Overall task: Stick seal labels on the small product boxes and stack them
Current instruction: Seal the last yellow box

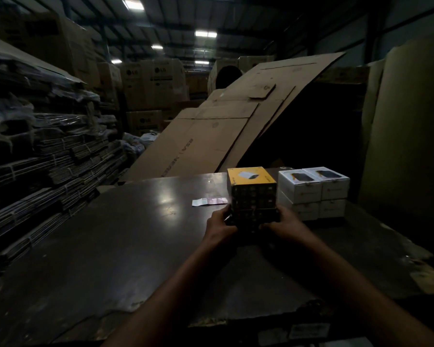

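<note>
While white boxes [313, 190] sit beside, both hands [253, 225] grip the yellow-topped stack [252, 194].

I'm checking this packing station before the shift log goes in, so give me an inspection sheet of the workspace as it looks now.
Surface: dark table, glossy, worn and chipped at the near edge.
Job's things: stack of yellow-topped boxes; white boxes stacked two high to its right; label strip lying flat to its left.
Clutter: nothing seen on the table beyond these.
Grips: left hand and right hand hold the yellow stack's base from either side.
Cables: nothing seen.
Surroundings: flattened cardboard sheets leaning behind the table; bundled flat cartons at left; large cartons beyond; dim lighting.
</note>
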### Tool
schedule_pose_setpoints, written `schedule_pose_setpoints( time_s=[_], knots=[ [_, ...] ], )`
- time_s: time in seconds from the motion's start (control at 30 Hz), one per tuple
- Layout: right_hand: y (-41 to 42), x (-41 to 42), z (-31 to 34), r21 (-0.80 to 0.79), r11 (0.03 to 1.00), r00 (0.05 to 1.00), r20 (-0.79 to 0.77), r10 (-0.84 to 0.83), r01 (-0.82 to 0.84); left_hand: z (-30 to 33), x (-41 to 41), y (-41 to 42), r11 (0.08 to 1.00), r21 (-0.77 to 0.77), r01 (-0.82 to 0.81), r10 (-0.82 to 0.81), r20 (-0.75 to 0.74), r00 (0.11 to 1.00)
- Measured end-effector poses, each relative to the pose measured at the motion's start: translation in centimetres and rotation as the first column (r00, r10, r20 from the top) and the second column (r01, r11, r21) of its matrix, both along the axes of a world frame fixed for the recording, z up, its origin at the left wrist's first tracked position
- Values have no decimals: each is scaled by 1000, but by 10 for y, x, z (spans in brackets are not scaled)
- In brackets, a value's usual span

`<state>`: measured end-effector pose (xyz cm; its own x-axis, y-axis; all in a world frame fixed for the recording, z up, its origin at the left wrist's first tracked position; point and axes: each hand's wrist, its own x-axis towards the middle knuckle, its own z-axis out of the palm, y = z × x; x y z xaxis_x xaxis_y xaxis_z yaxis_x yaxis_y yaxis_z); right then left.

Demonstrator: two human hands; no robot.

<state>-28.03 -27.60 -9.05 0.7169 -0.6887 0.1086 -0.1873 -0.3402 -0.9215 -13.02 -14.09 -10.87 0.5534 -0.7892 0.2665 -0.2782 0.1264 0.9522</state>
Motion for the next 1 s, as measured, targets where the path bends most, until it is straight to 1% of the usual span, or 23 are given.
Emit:
schedule_pose_setpoints(
  time_s=[0.17,0.33,0.43,0.6,0.7,0.77,0.87,1.0],
  knots=[
    [-3,-11,2,-44,997,998,14,-60,61,-4,-5,-15,999,34,-18,16,40,999],
    [-2,-11,0,-126,986,994,12,-105,106,-5,-5,-20,998,57,-20,19,22,1000],
    [-2,-11,0,-144,984,994,-2,-111,110,-4,-7,-19,997,65,-36,34,27,999],
    [-2,-11,-2,-142,983,993,1,-119,118,-3,-10,-15,997,58,-46,47,-10,999],
    [2,-13,-1,-154,980,992,17,-127,129,-3,-9,-14,995,75,-61,58,40,998],
    [3,-14,0,-151,980,992,10,-126,126,3,-15,-10,995,78,-67,65,34,997],
    [7,-16,1,-90,987,991,17,-131,132,7,-23,-2,995,60,-76,75,18,997],
    [18,-25,0,-47,990,990,56,-129,132,13,-22,9,993,72,-90,84,79,993]
  ],
)
